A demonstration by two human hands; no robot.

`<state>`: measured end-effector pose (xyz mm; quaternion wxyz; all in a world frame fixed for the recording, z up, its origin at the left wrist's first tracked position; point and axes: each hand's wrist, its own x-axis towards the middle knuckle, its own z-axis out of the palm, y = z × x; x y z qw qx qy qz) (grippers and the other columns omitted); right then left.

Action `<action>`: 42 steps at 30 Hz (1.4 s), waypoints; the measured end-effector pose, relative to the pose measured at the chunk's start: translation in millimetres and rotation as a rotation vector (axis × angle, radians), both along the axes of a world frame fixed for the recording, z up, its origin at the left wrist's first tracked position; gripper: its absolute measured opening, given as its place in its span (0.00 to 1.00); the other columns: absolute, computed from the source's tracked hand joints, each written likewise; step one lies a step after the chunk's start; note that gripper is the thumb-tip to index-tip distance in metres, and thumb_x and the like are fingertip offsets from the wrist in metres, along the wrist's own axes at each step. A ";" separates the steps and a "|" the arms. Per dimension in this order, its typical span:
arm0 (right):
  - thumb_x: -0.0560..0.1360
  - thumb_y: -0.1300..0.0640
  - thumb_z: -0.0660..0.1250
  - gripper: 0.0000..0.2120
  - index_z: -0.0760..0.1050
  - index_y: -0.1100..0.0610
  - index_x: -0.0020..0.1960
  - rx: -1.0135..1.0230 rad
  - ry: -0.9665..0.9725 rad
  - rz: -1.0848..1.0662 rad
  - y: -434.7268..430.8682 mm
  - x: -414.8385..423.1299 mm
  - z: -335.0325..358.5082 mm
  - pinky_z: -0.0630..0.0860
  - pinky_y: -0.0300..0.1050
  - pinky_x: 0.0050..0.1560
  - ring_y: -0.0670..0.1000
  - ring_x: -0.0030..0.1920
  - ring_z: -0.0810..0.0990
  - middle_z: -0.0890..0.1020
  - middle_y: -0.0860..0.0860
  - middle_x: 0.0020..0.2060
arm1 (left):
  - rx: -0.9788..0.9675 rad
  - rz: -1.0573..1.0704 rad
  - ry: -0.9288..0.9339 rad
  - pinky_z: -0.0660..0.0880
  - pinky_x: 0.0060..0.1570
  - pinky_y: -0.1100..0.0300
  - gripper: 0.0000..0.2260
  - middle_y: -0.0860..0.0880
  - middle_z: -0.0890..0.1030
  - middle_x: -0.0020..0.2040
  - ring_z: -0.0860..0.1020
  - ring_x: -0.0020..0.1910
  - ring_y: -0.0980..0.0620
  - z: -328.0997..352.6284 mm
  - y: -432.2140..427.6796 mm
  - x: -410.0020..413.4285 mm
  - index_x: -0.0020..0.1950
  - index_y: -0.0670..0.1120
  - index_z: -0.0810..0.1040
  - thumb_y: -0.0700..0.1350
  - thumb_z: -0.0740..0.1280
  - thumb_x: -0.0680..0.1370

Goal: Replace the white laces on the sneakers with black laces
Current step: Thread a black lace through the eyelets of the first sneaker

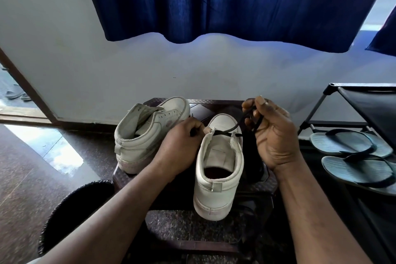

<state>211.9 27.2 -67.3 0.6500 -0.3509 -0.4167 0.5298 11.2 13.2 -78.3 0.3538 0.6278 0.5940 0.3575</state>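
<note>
At the stool's (269, 185) right edge, the left hand (182, 141) pinches the limp, light black lace (227, 131) at the near sneaker (216, 178), the right hand (273, 133) grips its slack, which is probably best fed by the tip.

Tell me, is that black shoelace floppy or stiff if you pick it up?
Probably floppy: the black shoelace curves and droops in loops from the right hand instead of standing straight. It looks thin, so it is likely very light. It might slip through the nearer sneaker if tugged, since only one crossing shows threaded.
</note>
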 end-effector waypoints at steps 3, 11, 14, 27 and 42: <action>0.59 0.36 0.82 0.23 0.86 0.54 0.40 -0.003 -0.001 0.000 -0.6 -1.6 0.1 0.68 0.43 0.45 0.48 0.44 0.73 0.79 0.54 0.41 | -0.004 -0.018 0.071 0.72 0.42 0.62 0.08 0.54 0.82 0.45 0.78 0.43 0.56 3.5 2.0 2.3 0.48 0.47 0.81 0.50 0.68 0.82; 0.76 0.51 0.70 0.13 0.78 0.53 0.34 0.029 0.224 0.046 -4.2 16.0 10.2 0.69 0.47 0.48 0.51 0.48 0.79 0.84 0.53 0.45 | -0.151 0.095 0.486 0.73 0.57 0.48 0.11 0.41 0.81 0.61 0.76 0.58 0.39 10.9 -14.6 -3.6 0.56 0.44 0.75 0.48 0.57 0.85; 0.79 0.52 0.64 0.16 0.76 0.52 0.34 0.051 0.298 0.056 -4.0 21.7 12.6 0.68 0.48 0.48 0.50 0.47 0.78 0.83 0.51 0.44 | -0.059 0.100 0.542 0.74 0.51 0.48 0.09 0.44 0.82 0.56 0.77 0.51 0.42 10.4 -19.1 -3.5 0.56 0.48 0.75 0.50 0.58 0.85; 0.65 0.44 0.81 0.20 0.76 0.56 0.35 0.058 0.189 0.131 1.3 3.9 4.0 0.68 0.48 0.48 0.52 0.48 0.78 0.84 0.55 0.46 | 0.021 0.029 0.244 0.72 0.41 0.63 0.05 0.54 0.83 0.46 0.79 0.45 0.57 8.9 -4.6 -1.9 0.47 0.53 0.78 0.46 0.66 0.83; 0.63 0.41 0.82 0.17 0.84 0.54 0.37 0.058 0.112 0.093 -2.3 -6.7 5.8 0.66 0.46 0.45 0.51 0.44 0.71 0.81 0.55 0.43 | 0.021 -0.014 0.072 0.77 0.47 0.61 0.07 0.61 0.85 0.44 0.81 0.43 0.62 5.5 -2.2 -7.2 0.44 0.56 0.81 0.47 0.70 0.81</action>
